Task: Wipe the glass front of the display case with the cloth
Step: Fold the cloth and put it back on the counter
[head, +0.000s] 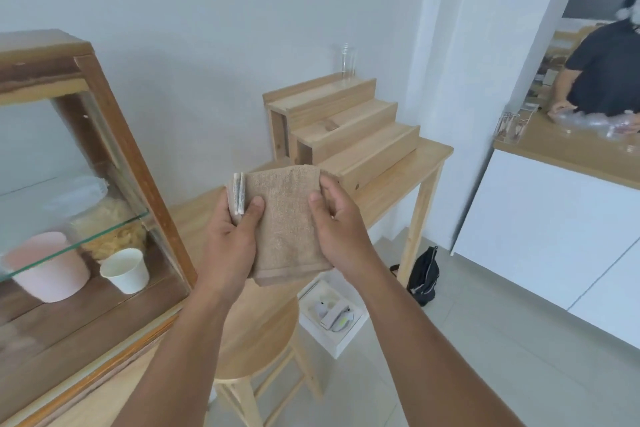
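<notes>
**Soft cloth, ready to wipe**

The fingers (254, 206) of both hands pinch the folded brown cloth (287, 222) by its side edges, up in the air. It looks soft, light and floppy, so a flat palm grip should work best. The display case (114, 135) stands just left, on the desk (391, 180).

Wooden table (408, 170) carries display case (114, 135), stepped riser (346, 125).

Soft even daylight, blurred edges
</notes>
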Demonstrator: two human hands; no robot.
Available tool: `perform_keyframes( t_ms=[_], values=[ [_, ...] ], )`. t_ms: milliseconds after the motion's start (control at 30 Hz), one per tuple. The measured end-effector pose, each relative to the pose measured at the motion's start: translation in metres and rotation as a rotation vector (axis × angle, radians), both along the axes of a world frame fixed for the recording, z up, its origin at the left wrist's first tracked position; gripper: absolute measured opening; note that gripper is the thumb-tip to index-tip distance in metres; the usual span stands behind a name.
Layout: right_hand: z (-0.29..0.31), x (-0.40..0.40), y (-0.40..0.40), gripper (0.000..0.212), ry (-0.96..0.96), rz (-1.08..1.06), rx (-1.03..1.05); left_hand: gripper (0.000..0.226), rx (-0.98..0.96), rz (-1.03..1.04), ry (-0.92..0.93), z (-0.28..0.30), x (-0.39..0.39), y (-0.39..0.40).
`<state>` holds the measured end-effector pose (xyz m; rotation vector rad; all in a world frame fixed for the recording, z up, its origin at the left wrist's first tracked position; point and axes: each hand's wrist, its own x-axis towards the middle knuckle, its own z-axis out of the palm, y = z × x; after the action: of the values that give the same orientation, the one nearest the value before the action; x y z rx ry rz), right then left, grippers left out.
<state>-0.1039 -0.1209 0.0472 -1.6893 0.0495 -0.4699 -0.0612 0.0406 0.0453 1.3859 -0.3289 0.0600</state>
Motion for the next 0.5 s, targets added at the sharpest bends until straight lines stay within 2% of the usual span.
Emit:
perform_keyframes(
  t_ms=[100,233,400,500],
  values=[
    [0.0,0.047,-0.005,0.04,0.062,-0.025,-0.051,0.012,-0.058,0.062,0.063,-0.008,0.041,-0.01],
    [-0.005,0.107,-0.01,0.047,0.141,0.014,-0.051,0.02,-0.11,0.09,0.143,-0.014,0.09,-0.017],
    [-0.031,0.168,-0.013,0.081,0.234,0.169,-0.091,0.029,-0.076,0.114,0.224,-0.03,0.132,-0.016],
    [-0.054,0.198,-0.014,0.082,0.33,0.245,-0.093,0.03,-0.075,0.164,0.3,-0.05,0.147,-0.019]
  ],
)
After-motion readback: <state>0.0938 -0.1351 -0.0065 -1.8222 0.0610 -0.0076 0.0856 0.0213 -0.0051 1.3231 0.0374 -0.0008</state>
